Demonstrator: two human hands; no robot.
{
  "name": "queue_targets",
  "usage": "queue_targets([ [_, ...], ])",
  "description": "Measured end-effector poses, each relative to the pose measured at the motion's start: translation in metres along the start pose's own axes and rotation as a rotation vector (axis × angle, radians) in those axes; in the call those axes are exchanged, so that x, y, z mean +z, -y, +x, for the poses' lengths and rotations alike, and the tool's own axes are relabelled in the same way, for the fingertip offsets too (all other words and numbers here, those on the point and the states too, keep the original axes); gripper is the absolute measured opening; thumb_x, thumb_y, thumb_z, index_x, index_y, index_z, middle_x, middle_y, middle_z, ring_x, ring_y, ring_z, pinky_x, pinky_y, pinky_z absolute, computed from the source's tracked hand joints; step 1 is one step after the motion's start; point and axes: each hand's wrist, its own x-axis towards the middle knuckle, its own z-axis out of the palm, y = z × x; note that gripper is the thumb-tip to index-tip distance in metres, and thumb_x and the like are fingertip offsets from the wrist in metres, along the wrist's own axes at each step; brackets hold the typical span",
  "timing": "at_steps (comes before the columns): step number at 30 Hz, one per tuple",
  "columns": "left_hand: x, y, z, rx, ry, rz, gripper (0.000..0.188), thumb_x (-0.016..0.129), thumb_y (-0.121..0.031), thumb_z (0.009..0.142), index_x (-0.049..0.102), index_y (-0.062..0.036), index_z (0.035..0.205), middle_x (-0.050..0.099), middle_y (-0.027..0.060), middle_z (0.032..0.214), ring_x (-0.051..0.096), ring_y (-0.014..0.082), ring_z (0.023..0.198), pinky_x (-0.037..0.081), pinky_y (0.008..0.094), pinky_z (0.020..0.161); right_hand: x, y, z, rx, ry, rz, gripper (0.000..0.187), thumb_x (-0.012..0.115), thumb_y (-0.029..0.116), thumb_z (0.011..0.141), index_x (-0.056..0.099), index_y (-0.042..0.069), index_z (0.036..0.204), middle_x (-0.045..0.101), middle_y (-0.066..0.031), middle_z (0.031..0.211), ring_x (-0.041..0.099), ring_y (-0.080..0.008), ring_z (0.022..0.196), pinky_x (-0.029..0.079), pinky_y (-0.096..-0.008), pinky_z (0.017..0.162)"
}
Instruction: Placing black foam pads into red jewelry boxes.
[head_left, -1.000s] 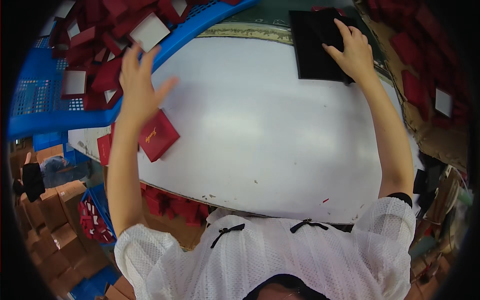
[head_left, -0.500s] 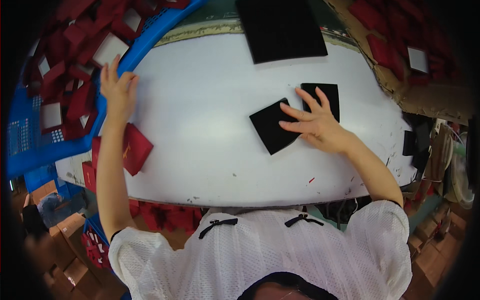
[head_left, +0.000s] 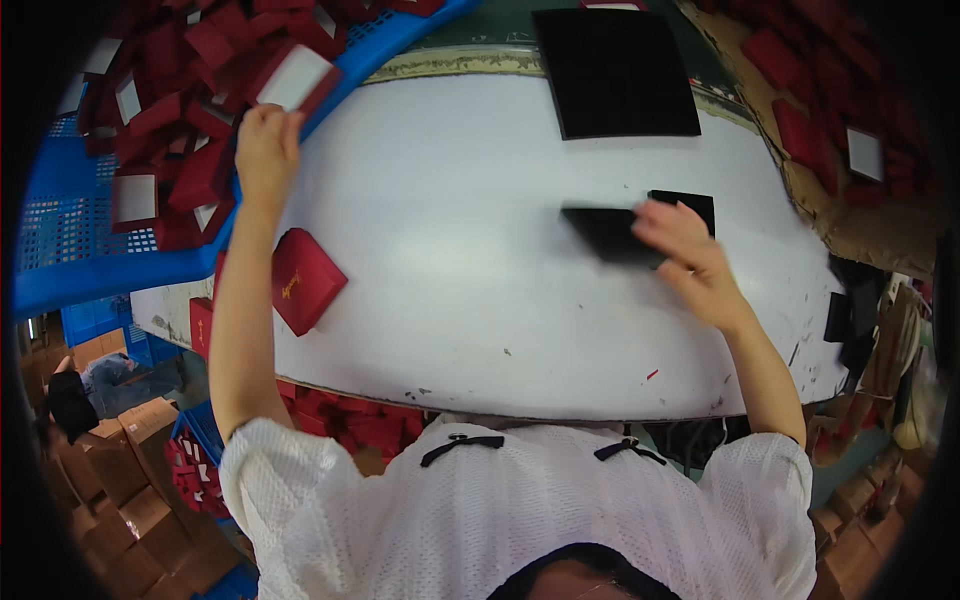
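At the rim of the blue basket (head_left: pixel 100 270), my left hand (head_left: pixel 268 155) has its fingers closed at the lower edge of a red box (head_left: pixel 297 80) with a white face. My right hand (head_left: pixel 695 262), smeared by motion, grips a black square pad (head_left: pixel 605 230) by its right side. This pad is tilted and blurred. Just behind the right hand, another black square pad (head_left: pixel 690 203) lies on the white table (head_left: pixel 430 250), partly covered by the fingers. Beside my left forearm rests a red box lid (head_left: pixel 305 282) with gold lettering.
A large black sheet (head_left: pixel 618 75) lies at the table's far edge. Many red boxes fill the blue basket at left. A cardboard carton (head_left: pixel 800 200) with red boxes stands at far right. Small black pieces (head_left: pixel 848 315) sit at the right edge, and brown cartons (head_left: pixel 110 470) at lower left.
My left hand has closed at a red box on the basket's rim. The right hand has tilted the nearer black pad up from the table. The whole view has shifted slightly.
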Motion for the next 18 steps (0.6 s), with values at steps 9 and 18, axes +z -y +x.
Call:
queue_targets([
  [9,-0.004,-0.183,-0.083,0.244,0.335,-0.822,0.036,0.080,-0.024,0.064,0.056,-0.0055,0.082,0.036,0.0218,0.134,0.028,0.0439,0.127,0.034,0.0480,0.098,0.036,0.027,0.047,-0.473,-0.120,-0.324,0.035,0.064,-0.001,0.065,0.068,0.009,0.098,0.055,-0.0086,0.092,0.053,-0.0253,0.085,0.045,-0.0333,0.073],
  [18,-0.014,-0.204,-0.078,0.543,0.527,-0.538,0.057,0.071,-0.035,0.073,0.052,-0.0255,0.126,0.029,0.0093,0.145,0.024,0.0425,0.127,0.023,0.0557,0.099,-0.029,-0.013,0.043,-0.029,-0.344,-0.076,0.031,0.072,0.019,0.071,0.066,0.009,0.100,0.059,-0.0101,0.112,0.056,-0.0263,0.101,0.043,-0.0367,0.090],
])
